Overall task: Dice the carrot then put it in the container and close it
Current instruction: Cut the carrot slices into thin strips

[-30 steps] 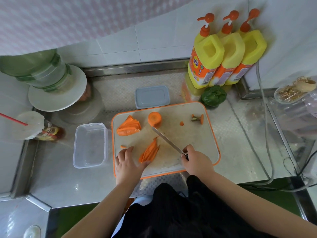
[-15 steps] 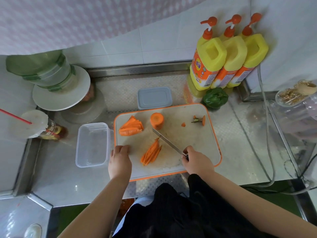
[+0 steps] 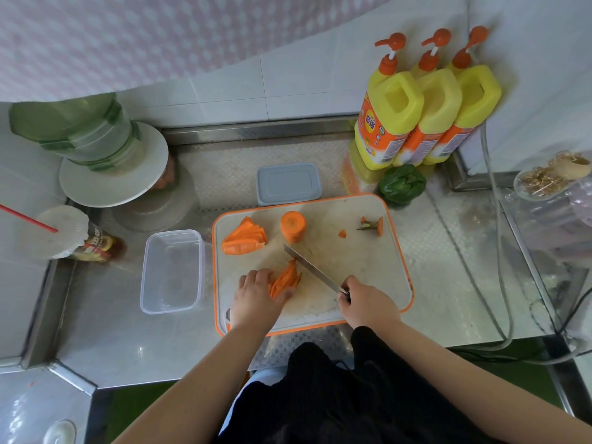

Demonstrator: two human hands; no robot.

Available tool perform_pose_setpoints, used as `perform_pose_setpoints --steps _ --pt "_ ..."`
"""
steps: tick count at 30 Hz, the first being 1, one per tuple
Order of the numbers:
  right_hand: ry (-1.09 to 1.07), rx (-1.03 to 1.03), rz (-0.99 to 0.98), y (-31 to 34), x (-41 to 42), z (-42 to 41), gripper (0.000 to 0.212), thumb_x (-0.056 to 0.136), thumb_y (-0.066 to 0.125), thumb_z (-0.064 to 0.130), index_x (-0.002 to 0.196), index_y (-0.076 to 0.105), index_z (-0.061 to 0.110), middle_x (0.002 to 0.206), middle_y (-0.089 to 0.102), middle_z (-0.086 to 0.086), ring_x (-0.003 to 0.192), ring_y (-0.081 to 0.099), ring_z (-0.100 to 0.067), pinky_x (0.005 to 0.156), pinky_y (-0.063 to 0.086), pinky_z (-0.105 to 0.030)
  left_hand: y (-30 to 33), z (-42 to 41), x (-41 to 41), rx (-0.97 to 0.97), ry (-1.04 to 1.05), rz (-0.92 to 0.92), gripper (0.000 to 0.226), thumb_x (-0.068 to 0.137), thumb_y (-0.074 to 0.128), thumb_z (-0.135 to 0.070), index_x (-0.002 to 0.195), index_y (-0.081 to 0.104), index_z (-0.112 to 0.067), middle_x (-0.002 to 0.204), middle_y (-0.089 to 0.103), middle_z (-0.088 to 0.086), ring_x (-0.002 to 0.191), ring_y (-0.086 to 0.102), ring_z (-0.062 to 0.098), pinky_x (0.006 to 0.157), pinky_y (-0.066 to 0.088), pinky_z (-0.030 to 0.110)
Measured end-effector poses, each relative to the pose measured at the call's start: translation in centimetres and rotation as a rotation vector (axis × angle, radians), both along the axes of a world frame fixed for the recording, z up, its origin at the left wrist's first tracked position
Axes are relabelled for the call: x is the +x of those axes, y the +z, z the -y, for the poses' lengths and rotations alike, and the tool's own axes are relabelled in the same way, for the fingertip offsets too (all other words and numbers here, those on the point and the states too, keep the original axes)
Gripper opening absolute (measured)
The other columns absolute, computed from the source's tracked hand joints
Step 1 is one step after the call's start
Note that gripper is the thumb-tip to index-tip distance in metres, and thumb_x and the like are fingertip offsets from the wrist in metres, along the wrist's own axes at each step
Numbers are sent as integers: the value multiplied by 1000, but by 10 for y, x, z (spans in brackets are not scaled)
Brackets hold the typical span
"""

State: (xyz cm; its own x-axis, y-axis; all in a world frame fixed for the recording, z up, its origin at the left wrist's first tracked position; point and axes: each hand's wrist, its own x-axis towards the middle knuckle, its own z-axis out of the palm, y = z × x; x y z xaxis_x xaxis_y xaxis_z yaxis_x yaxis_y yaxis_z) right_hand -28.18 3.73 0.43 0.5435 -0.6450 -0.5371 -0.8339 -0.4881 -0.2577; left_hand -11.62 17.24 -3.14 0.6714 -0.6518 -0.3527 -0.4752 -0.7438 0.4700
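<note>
The right hand (image 3: 368, 302) hides the knife (image 3: 312, 269) handle. The left hand (image 3: 256, 296) covers the near ends of the carrot strips (image 3: 285, 278).

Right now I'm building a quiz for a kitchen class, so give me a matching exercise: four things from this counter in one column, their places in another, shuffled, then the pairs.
Things:
1. lid
2. container
3. knife
4. carrot strips

Places:
A. left of the board, open and empty
B. under the left hand
C. behind the board, flat on the counter
D. held in the right hand, blade over the board

Pairs: 1-C, 2-A, 3-D, 4-B
</note>
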Motion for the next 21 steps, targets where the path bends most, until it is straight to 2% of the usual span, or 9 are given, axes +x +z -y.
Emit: perform_pose_setpoints --steps 2,4,10,15,21 --pt "-21 -12 17 2 0 -1 15 98 41 33 105 45 20 77 58 4 76 62 -21 66 50 -34 -2 1 -7 32 -73 71 71 84 62 -61 138 40 -20 134 39 -3 128 33 18 108 32 33" --pt "-25 -12 34 3 0 -2 16 97 41 33 105 45 19 78 59 3 76 62 -22 66 51 -36 -6 2 -14 -20 -84 79 69 86 65 -53 139 37 -18 136 36 -2 128 31 17 107 32 32" --pt "54 23 11 10 4 -9 21 100 38 33 103 49 16 84 63 -2 79 63 -22 71 54 -38 -13 1 -20 -126 -63 89 45 90 65 -33 127 47 -15 125 44 -2 119 41 18 97 38 30" --pt "123 22 -15 11 8 -8 23 102 36 38 93 43 18 79 56 2 73 58 -20 64 48 -33 -17 2 -18 -140 -75 109 30 92 63 -31 116 55 -15 119 47 1 112 43 21 90 42 35" --pt "109 52 -84 13 19 -9 28 103 34 33 108 54 13 98 64 -4 92 63 -22 80 53 -36 -27 0 -14 -225 -108 141 18 90 69 -27 96 66 -10 100 53 0 98 47 20 76 40 29"
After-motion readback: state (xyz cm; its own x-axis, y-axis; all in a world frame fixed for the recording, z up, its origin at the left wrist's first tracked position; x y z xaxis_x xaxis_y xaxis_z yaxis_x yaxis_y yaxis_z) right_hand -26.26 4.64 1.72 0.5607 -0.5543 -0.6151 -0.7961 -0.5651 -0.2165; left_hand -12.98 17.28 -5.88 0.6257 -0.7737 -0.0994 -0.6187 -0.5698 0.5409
